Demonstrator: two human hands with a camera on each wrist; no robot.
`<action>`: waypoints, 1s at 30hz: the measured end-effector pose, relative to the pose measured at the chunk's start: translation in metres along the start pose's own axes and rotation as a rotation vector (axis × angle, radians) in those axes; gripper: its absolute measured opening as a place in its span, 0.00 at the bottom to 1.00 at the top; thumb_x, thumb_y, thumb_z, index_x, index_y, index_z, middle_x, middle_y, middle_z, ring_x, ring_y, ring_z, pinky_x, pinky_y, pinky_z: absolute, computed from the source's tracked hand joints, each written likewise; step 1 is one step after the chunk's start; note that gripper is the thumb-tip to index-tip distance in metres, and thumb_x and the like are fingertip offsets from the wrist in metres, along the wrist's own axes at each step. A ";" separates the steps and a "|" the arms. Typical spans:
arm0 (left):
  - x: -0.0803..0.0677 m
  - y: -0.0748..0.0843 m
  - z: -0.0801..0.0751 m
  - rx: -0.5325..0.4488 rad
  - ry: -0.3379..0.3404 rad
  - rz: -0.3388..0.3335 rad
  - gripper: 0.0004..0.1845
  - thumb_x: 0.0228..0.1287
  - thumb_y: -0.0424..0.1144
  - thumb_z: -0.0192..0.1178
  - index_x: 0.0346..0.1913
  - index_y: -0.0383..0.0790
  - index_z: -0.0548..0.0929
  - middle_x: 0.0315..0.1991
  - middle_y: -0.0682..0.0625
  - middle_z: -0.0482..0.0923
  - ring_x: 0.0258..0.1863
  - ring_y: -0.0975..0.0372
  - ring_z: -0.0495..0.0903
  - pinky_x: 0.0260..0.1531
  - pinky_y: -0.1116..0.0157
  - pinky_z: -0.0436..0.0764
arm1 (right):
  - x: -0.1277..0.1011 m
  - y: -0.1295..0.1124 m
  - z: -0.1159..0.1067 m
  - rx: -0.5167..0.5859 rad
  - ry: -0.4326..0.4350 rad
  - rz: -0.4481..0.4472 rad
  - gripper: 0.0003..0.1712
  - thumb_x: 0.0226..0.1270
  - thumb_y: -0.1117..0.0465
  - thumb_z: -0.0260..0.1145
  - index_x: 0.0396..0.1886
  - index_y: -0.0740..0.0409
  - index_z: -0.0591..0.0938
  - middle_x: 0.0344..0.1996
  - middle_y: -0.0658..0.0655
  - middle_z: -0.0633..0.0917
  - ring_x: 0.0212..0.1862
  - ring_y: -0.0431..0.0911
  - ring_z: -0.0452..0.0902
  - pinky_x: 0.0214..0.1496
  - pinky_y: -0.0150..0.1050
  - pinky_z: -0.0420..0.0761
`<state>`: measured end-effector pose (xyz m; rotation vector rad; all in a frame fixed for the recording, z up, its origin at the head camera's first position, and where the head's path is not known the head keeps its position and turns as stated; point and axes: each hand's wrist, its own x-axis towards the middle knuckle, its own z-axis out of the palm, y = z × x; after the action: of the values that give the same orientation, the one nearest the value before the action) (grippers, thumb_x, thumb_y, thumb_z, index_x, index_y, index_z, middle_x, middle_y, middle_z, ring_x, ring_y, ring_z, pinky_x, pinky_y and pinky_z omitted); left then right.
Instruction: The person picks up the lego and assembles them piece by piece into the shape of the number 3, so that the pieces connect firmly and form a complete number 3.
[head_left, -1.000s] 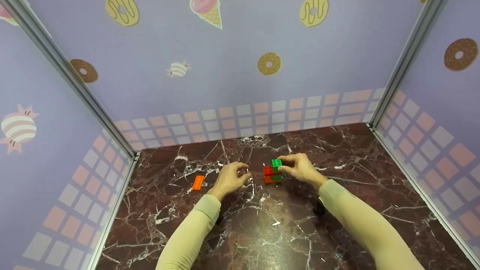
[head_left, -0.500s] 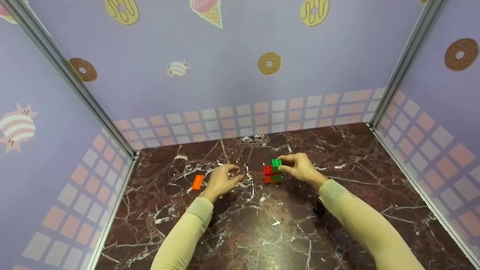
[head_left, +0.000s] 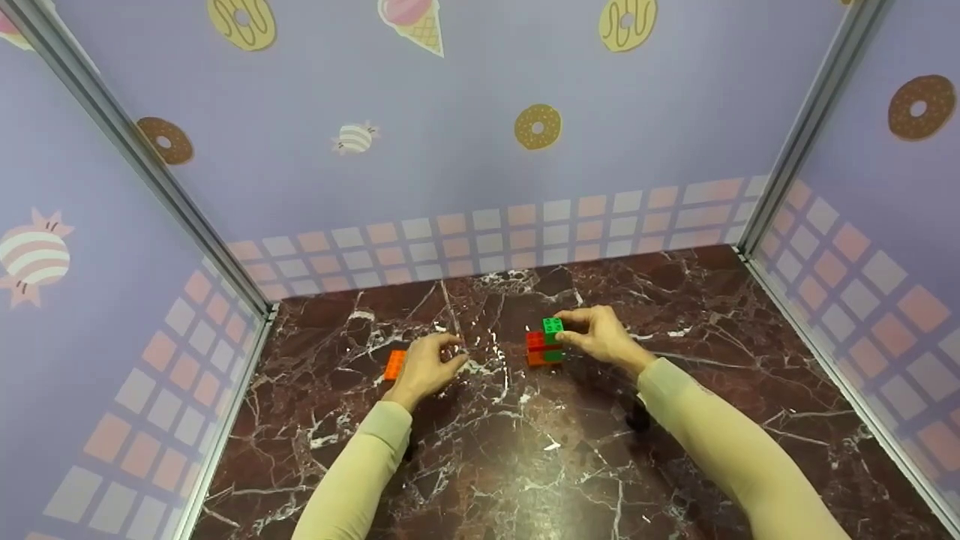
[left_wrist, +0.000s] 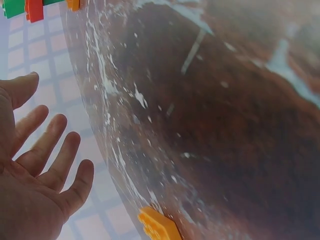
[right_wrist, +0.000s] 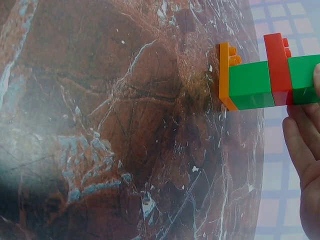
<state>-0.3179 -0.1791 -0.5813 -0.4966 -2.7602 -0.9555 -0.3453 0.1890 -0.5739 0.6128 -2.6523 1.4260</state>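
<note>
A small brick stack [head_left: 541,346] stands mid-table, built from an orange plate, green and red bricks, with a green brick [head_left: 553,325] on top. My right hand [head_left: 579,331] pinches that top green brick between thumb and fingers; in the right wrist view the stack [right_wrist: 260,80] shows sideways with my fingers [right_wrist: 304,145] beside it. A loose orange brick [head_left: 394,364] lies flat to the left. My left hand [head_left: 439,360] hovers just right of it and holds nothing. In the left wrist view its fingers [left_wrist: 47,150] are spread above the orange brick [left_wrist: 159,226].
The dark red marble tabletop [head_left: 525,450] is enclosed by lilac walls with doughnut prints and metal corner posts [head_left: 150,172]. The wall panels stand close on the left, back and right sides.
My left hand has drawn away from the stack, moving left toward the loose orange brick. The right hand and the stack have stayed in place.
</note>
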 end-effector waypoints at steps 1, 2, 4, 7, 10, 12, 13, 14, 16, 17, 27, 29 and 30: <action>-0.001 -0.002 -0.001 0.001 0.001 -0.010 0.18 0.69 0.41 0.76 0.57 0.36 0.93 0.51 0.37 0.94 0.49 0.41 0.92 0.56 0.41 0.87 | 0.000 0.000 0.000 -0.001 0.001 -0.002 0.20 0.69 0.66 0.82 0.59 0.65 0.93 0.53 0.67 0.95 0.54 0.60 0.95 0.61 0.58 0.92; -0.002 -0.003 -0.003 0.000 -0.001 -0.026 0.18 0.69 0.41 0.77 0.58 0.37 0.93 0.52 0.37 0.94 0.51 0.41 0.92 0.58 0.42 0.88 | 0.000 0.000 0.000 -0.002 0.003 -0.005 0.20 0.69 0.66 0.82 0.59 0.65 0.93 0.53 0.67 0.95 0.54 0.60 0.95 0.61 0.58 0.92; -0.003 -0.008 -0.006 -0.001 0.001 -0.048 0.19 0.69 0.42 0.77 0.58 0.37 0.93 0.54 0.38 0.94 0.54 0.42 0.92 0.60 0.43 0.88 | 0.000 -0.001 0.000 0.005 0.003 -0.003 0.20 0.69 0.66 0.82 0.59 0.65 0.93 0.53 0.67 0.95 0.54 0.59 0.95 0.60 0.52 0.94; -0.005 -0.012 -0.012 0.012 0.007 -0.070 0.20 0.69 0.43 0.77 0.59 0.38 0.93 0.55 0.39 0.94 0.55 0.42 0.92 0.61 0.43 0.88 | 0.001 -0.001 -0.001 0.010 0.002 -0.001 0.20 0.69 0.66 0.82 0.59 0.65 0.93 0.54 0.67 0.95 0.54 0.59 0.95 0.59 0.46 0.94; -0.008 -0.018 -0.017 0.030 0.025 -0.085 0.20 0.68 0.43 0.78 0.59 0.38 0.93 0.55 0.39 0.94 0.55 0.42 0.93 0.61 0.43 0.88 | 0.001 -0.001 -0.001 0.007 -0.002 0.000 0.20 0.69 0.65 0.82 0.59 0.65 0.93 0.54 0.67 0.95 0.55 0.60 0.95 0.61 0.49 0.93; -0.010 -0.021 -0.019 0.032 0.034 -0.103 0.20 0.68 0.42 0.78 0.59 0.38 0.93 0.57 0.40 0.94 0.57 0.43 0.92 0.63 0.43 0.87 | 0.001 -0.001 -0.001 -0.007 0.000 -0.004 0.20 0.69 0.65 0.82 0.59 0.65 0.93 0.54 0.67 0.95 0.56 0.62 0.94 0.64 0.58 0.91; -0.011 -0.023 -0.020 0.028 0.037 -0.120 0.20 0.68 0.42 0.78 0.59 0.39 0.93 0.57 0.40 0.94 0.58 0.43 0.92 0.64 0.43 0.87 | 0.000 -0.001 -0.001 -0.016 0.002 -0.005 0.20 0.69 0.65 0.82 0.59 0.65 0.93 0.54 0.67 0.95 0.57 0.62 0.94 0.65 0.59 0.91; -0.012 -0.025 -0.021 0.023 0.039 -0.137 0.21 0.67 0.42 0.79 0.60 0.39 0.93 0.58 0.40 0.94 0.59 0.42 0.92 0.64 0.42 0.87 | 0.000 0.000 -0.001 -0.019 0.002 -0.005 0.20 0.69 0.65 0.82 0.59 0.65 0.93 0.54 0.67 0.95 0.57 0.62 0.94 0.65 0.60 0.91; -0.014 -0.028 -0.023 0.021 0.038 -0.168 0.21 0.67 0.42 0.79 0.60 0.40 0.93 0.59 0.41 0.94 0.60 0.42 0.92 0.66 0.42 0.86 | 0.001 0.000 0.000 -0.023 0.001 -0.002 0.20 0.69 0.65 0.82 0.59 0.65 0.93 0.54 0.67 0.95 0.57 0.62 0.94 0.65 0.60 0.91; -0.015 -0.029 -0.024 0.018 0.036 -0.183 0.21 0.67 0.42 0.79 0.61 0.40 0.93 0.59 0.40 0.94 0.60 0.42 0.91 0.66 0.41 0.86 | 0.001 0.000 0.000 -0.026 0.003 -0.001 0.20 0.69 0.65 0.82 0.59 0.64 0.93 0.54 0.67 0.95 0.57 0.62 0.94 0.65 0.60 0.91; -0.024 -0.049 -0.029 0.078 0.074 -0.244 0.24 0.63 0.39 0.81 0.61 0.37 0.92 0.53 0.37 0.94 0.53 0.41 0.92 0.60 0.40 0.87 | 0.000 0.000 0.000 0.034 -0.019 0.017 0.20 0.70 0.66 0.81 0.60 0.65 0.93 0.53 0.67 0.95 0.52 0.57 0.95 0.56 0.47 0.94; -0.025 -0.054 -0.029 0.090 0.096 -0.246 0.24 0.61 0.37 0.80 0.61 0.35 0.92 0.51 0.35 0.94 0.53 0.41 0.91 0.60 0.40 0.87 | 0.000 0.000 0.000 0.035 -0.016 0.021 0.20 0.70 0.66 0.81 0.60 0.65 0.93 0.53 0.67 0.95 0.50 0.54 0.95 0.53 0.39 0.92; -0.026 -0.056 -0.029 0.097 0.109 -0.246 0.24 0.61 0.37 0.80 0.60 0.35 0.92 0.51 0.35 0.94 0.53 0.40 0.91 0.60 0.40 0.86 | 0.000 0.000 0.000 0.026 -0.012 0.021 0.20 0.70 0.66 0.81 0.60 0.65 0.93 0.52 0.67 0.95 0.50 0.53 0.95 0.52 0.35 0.91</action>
<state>-0.3129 -0.2452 -0.5975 -0.0871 -2.7951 -0.8630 -0.3453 0.1887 -0.5742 0.6000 -2.6615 1.4691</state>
